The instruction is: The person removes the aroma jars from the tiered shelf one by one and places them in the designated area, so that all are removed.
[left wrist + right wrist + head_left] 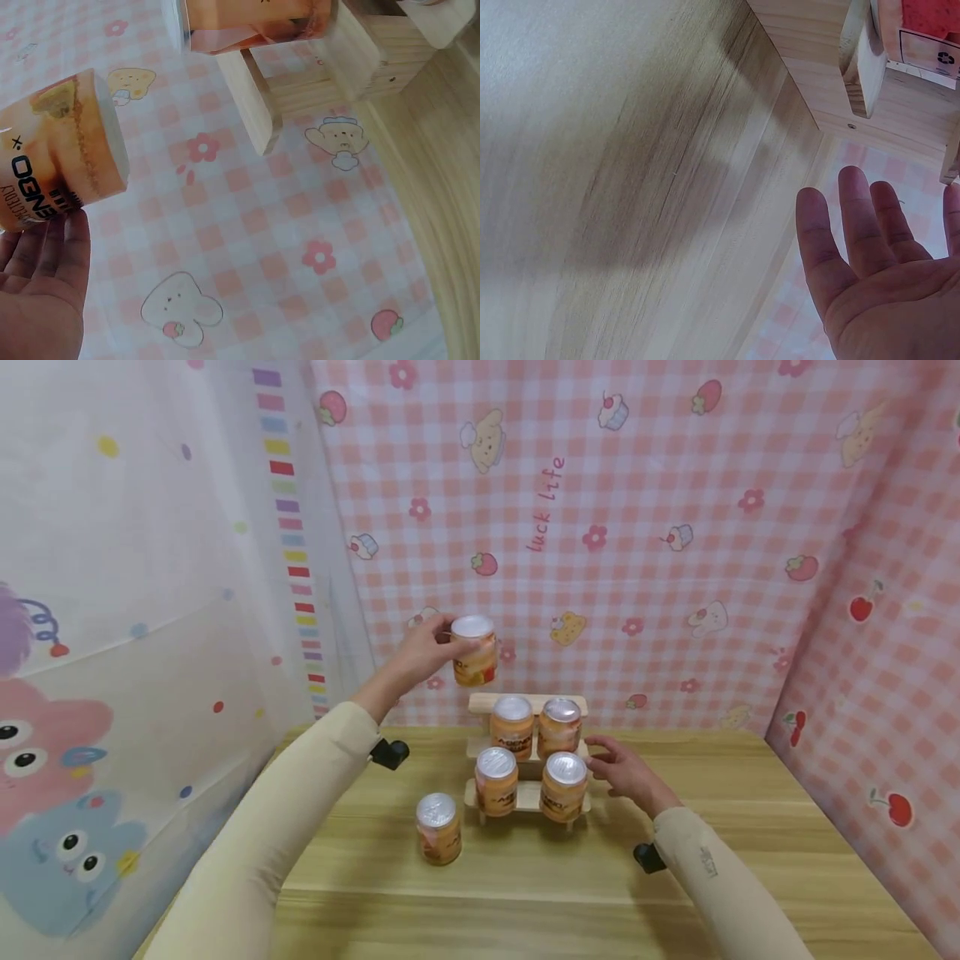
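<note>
One orange-labelled can is plonked on the table, lower centre; mid-frame, a raised can is gripped in the fingers of the left hand; four more cans are lined up on the tiered wooden rack; right of centre, the right hand is held beside it, fingers relaxed.

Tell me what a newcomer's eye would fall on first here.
Probably the orange, silver-topped cylindrical can the left hand holds up, higher than the stepped pale wooden rack. Four similar cans stand on that rack in two rows, with the right hand at its right side. Behind hangs a pink-and-white checked fabric backdrop.
</note>
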A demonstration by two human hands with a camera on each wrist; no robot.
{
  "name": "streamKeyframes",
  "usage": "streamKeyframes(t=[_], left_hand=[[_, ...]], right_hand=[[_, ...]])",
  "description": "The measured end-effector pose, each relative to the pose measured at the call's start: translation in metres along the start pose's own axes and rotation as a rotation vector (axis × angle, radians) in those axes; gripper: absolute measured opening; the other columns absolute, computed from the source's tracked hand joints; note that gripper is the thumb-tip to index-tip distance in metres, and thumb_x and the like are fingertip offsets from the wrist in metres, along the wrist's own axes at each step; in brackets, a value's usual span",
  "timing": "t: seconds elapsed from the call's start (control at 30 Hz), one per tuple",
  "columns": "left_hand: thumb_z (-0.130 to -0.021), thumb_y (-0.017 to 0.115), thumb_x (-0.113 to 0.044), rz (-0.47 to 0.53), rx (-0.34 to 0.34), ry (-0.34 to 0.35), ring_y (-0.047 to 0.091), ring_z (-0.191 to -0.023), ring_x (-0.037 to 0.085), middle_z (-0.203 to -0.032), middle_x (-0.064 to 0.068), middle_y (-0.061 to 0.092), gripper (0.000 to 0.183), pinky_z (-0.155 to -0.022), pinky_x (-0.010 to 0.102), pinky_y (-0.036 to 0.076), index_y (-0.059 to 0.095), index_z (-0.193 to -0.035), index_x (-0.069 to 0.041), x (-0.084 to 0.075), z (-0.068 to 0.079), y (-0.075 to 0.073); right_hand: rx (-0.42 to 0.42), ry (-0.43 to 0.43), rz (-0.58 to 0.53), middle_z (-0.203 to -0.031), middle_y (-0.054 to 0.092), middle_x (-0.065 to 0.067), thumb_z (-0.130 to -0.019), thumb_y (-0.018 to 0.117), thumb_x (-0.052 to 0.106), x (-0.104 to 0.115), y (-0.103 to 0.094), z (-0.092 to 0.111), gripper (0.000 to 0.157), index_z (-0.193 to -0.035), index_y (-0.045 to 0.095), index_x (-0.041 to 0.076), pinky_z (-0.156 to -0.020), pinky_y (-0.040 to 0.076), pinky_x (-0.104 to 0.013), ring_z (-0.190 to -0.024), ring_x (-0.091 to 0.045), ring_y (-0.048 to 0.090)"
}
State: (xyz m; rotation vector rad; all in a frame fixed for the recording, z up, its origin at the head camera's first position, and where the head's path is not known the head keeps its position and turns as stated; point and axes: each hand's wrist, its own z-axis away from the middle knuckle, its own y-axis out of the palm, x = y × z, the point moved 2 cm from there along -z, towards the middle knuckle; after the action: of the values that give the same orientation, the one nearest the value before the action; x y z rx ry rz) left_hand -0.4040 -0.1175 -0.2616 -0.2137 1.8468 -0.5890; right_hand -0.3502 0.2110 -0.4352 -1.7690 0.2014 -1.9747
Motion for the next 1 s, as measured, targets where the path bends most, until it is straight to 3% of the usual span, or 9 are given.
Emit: streamKeyframes(t=[0.2, 0.37, 0.57, 1.0], left_hand=[[-0.091, 0.072, -0.036, 0.028, -0.034, 0.049, 0.058, -0.111, 0.026, -0.121, 0.01, 0.061, 0.05, -0.097, 0.046, 0.047, 0.056, -0.128, -0.007, 0.004, 0.022, -0.017], [-0.092, 0.07, -0.034, 0.018, -0.06, 0.026, 0.055, -0.112, 0.027, -0.123, 0.011, 0.06, 0.053, -0.092, 0.046, 0.048, 0.053, -0.135, -0.008, 0.009, 0.044, -0.031], [-0.092, 0.07, -0.03, 0.037, -0.096, 0.026, 0.054, -0.106, 0.025, -0.119, 0.013, 0.059, 0.051, -0.08, 0.037, 0.052, 0.053, -0.134, -0.005, 0.021, 0.067, -0.044], [-0.095, 0.067, -0.021, 0.055, -0.135, 0.007, 0.056, -0.103, 0.021, -0.12, 0.017, 0.057, 0.052, -0.083, 0.024, 0.049, 0.048, -0.137, 0.003, 0.052, 0.118, -0.059]], right_hand=[[0.0, 0.0, -0.007, -0.147, 0.038, -0.034, -0.106, 0.049, 0.025, -0.001, 0.0, 0.001, 0.051, -0.151, 0.034, 0.008, -0.095, 0.042, -0.066, -0.128, -0.05, 0.046], [-0.01, -0.004, 0.006, -0.147, 0.037, -0.034, -0.106, 0.049, 0.025, -0.002, 0.0, -0.001, 0.051, -0.151, 0.033, 0.007, -0.092, 0.045, -0.064, -0.127, -0.05, 0.046], [-0.013, 0.004, 0.011, -0.147, 0.037, -0.034, -0.106, 0.05, 0.026, -0.002, 0.0, -0.003, 0.052, -0.151, 0.033, 0.008, -0.091, 0.046, -0.063, -0.127, -0.049, 0.047], [-0.013, 0.0, 0.0, -0.146, 0.038, -0.034, -0.106, 0.05, 0.024, -0.001, 0.001, -0.001, 0.049, -0.15, 0.034, 0.008, -0.093, 0.044, -0.066, -0.127, -0.05, 0.046]])
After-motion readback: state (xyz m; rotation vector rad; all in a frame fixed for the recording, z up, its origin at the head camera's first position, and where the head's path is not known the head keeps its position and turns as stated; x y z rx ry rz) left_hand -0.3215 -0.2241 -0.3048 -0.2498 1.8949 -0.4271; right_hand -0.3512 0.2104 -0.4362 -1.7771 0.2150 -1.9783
